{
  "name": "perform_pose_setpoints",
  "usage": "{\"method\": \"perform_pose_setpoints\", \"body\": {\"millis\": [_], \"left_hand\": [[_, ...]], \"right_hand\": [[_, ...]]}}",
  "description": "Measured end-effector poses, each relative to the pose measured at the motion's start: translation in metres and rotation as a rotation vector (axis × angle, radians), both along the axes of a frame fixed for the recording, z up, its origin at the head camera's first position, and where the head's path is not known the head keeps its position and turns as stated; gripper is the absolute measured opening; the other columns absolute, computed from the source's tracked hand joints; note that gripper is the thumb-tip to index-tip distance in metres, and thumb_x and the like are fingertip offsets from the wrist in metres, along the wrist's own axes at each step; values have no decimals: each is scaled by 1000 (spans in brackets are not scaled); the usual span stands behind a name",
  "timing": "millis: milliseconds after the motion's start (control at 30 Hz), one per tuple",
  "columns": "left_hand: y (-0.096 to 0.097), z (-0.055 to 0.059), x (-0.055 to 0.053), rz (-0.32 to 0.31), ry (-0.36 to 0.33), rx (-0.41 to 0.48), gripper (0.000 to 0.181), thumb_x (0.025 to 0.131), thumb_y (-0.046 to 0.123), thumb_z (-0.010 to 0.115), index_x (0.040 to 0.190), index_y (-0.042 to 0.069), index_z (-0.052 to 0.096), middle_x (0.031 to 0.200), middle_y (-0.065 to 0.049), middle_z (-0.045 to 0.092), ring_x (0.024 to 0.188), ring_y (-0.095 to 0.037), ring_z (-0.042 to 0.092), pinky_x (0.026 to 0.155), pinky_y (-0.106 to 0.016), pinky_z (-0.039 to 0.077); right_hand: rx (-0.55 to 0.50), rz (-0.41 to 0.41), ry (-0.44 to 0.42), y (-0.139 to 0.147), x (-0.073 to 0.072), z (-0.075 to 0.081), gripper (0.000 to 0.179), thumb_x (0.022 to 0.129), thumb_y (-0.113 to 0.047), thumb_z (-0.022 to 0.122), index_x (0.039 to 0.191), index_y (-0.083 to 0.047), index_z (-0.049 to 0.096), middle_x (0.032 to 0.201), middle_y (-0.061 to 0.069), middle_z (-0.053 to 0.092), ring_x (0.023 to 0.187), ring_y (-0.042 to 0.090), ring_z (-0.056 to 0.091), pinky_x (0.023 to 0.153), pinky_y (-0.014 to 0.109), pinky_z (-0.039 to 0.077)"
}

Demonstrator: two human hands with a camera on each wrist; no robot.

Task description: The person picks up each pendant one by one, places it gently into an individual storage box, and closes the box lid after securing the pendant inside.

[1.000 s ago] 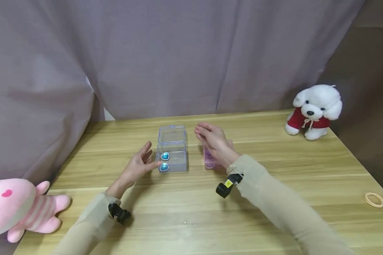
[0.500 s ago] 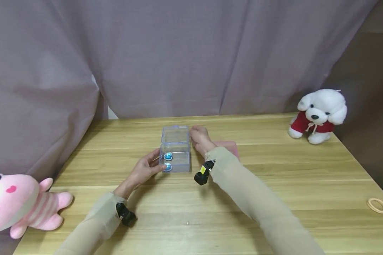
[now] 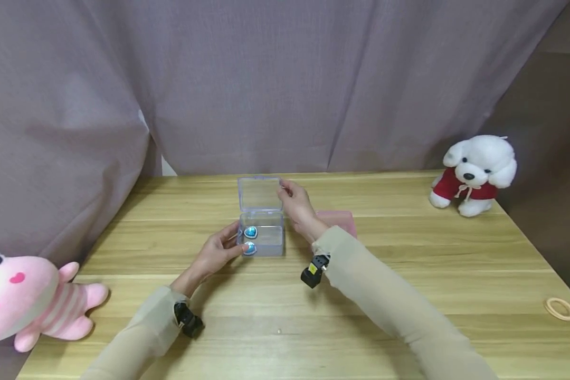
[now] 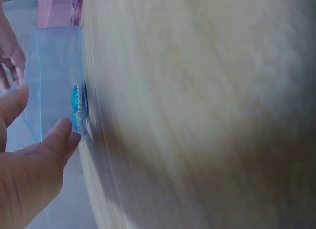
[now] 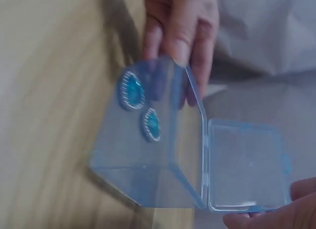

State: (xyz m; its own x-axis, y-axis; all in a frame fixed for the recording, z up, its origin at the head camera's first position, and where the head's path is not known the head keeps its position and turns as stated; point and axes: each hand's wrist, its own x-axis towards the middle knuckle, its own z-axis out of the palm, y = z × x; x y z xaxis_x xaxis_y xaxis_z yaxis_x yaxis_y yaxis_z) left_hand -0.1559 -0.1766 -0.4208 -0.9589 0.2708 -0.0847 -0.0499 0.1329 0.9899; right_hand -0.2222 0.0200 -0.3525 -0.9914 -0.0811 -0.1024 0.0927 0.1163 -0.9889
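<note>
A small clear plastic box stands on the wooden table with its hinged lid raised at the back. Inside it, near the left end, two blue gems with white beaded rims show through the plastic. My left hand holds the box at its left end, thumb toward the front and fingers along the side. At the lid's right edge, my right hand pinches the plastic between thumb and fingers; the right wrist view shows the thumb and fingertips at the lid's corner.
Behind my right wrist lies a pink box, partly hidden. A white plush dog in red sits at back right. A pink striped plush toy lies at left. A wooden ring is near the right edge. Grey curtain hangs behind.
My right hand has moved left from above the pink box to the clear box's lid. The lid has tilted up from lying back. My left hand has closed in on the box's left end.
</note>
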Motion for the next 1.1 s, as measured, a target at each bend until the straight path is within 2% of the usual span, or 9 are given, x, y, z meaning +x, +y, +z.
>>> {"method": "perform_pose_setpoints", "body": {"millis": [100, 233, 400, 533, 733, 833, 1100], "left_hand": [[-1, 0, 1, 0, -4, -5, 72, 87, -3, 61, 146, -5, 20, 151, -23, 25, 134, -37, 34, 104, -28, 39], [-2, 0, 2, 14, -9, -12, 72, 87, -1, 61, 147, -3, 21, 150, -23, 27, 134, -37, 36, 104, -30, 40], [-1, 2, 1, 32, -11, -2, 73, 86, -1, 62, 148, 1, 23, 148, -21, 34, 132, -35, 40, 102, -28, 43], [0, 2, 1, 33, -6, -1, 74, 86, -1, 63, 148, 0, 22, 149, -21, 32, 132, -35, 40, 103, -28, 42], [0, 0, 2, 23, 16, 7, 73, 86, -4, 61, 147, -1, 21, 150, -23, 28, 133, -38, 37, 104, -30, 40], [0, -1, 2, 19, 23, 23, 73, 86, -5, 60, 148, -1, 20, 150, -23, 27, 133, -39, 36, 104, -29, 40], [1, -1, 2, 22, 21, 18, 77, 86, -4, 61, 149, 2, 17, 151, -22, 26, 133, -38, 37, 104, -28, 40]], "right_hand": [[33, 38, 66, 4, 23, -1, 42, 100, -17, 42, 137, 4, 40, 136, 20, 45, 127, 29, 42, 112, 38, 35], [56, 53, 84, 7, 52, -17, 44, 100, -26, 43, 135, 1, 43, 137, 19, 47, 130, 30, 42, 113, 40, 33], [-3, 43, 111, 6, 73, -37, 41, 98, -13, 47, 134, 6, 41, 141, 25, 40, 134, 35, 37, 114, 41, 30], [-43, 9, 120, 4, 77, -46, 43, 95, -3, 49, 135, 7, 39, 143, 26, 37, 135, 36, 35, 113, 39, 31], [-91, -5, 73, 3, 77, -56, 52, 94, 0, 49, 140, 11, 29, 145, 29, 33, 135, 36, 34, 111, 38, 33], [-106, -9, 60, 3, 77, -58, 52, 93, 1, 50, 140, 13, 28, 144, 30, 33, 134, 36, 35, 110, 36, 35], [-48, -4, 74, 4, 77, -60, 51, 93, 0, 51, 139, 9, 33, 145, 25, 35, 134, 32, 37, 108, 32, 36]]}}
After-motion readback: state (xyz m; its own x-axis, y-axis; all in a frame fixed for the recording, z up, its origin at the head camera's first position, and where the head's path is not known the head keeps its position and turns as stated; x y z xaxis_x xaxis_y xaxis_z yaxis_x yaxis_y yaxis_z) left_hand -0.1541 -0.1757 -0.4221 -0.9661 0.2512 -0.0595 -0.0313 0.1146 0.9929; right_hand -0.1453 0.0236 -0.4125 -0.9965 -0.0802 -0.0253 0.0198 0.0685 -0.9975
